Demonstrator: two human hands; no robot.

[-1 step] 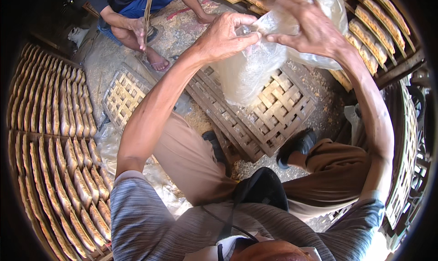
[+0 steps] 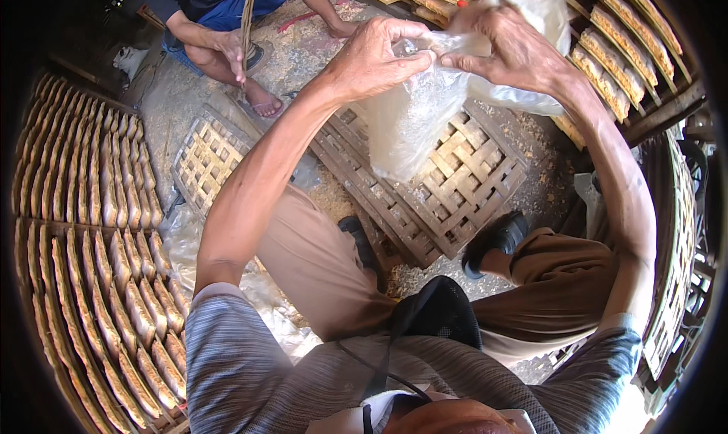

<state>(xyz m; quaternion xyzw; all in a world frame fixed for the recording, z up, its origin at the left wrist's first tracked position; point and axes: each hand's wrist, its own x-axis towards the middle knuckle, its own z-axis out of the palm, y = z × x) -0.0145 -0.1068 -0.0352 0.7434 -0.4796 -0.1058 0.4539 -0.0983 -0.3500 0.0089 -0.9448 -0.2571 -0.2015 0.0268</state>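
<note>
My left hand (image 2: pixel 379 61) pinches the gathered edge of a clear plastic bag or sheet (image 2: pixel 417 123), thumb against fingers. Close beside it, my right hand (image 2: pixel 516 51) grips the same plastic, its thumb almost meeting the left thumb. One part of the plastic hangs down between the hands; another bunches up behind the right hand. A small red spot (image 2: pixel 461 4) shows above the right fingers; I cannot make out what it is. Below the hanging plastic lies a stack of woven slatted trays (image 2: pixel 474 157) on the floor.
Racks of pale brown slabs stand at left (image 2: pixel 114 282) and upper right (image 2: pixel 618 51). Another person (image 2: pixel 227 24) sits at the upper left, a hand by a bundle of strips (image 2: pixel 246 24). A smaller woven panel (image 2: pixel 208 161) lies left of my knee. Crumbs litter the floor.
The fingers of my right hand have curled inward and look less blurred. The hanging plastic has shifted slightly, and the small red spot has come into sight.
</note>
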